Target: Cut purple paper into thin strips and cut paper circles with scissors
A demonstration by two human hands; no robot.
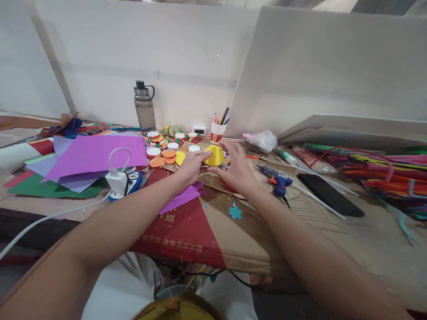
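Observation:
A round yellow disc (215,156), perhaps of paper or card, is held up between my two hands over the cardboard. My left hand (194,167) pinches its left edge, with the index finger stretched along it. Around its right side curves my right hand (237,168), the thumb at the lower edge and a fingertip at the top. Just left of the hands lie another yellow disc (180,158) and orange discs (169,154), among several white-topped round pieces (153,152). Below my left hand are purple paper strips (182,199). A blue flower-shaped cutout (235,211) rests on the cardboard sheet (247,240).
Coloured paper sheets (96,155) and a white charger (117,181) are at left. Behind stand a water bottle (144,109) and a cup of pens (218,132). To the right lie a blue glue gun (279,182), a black phone (328,193) and bundled pipe cleaners (390,178).

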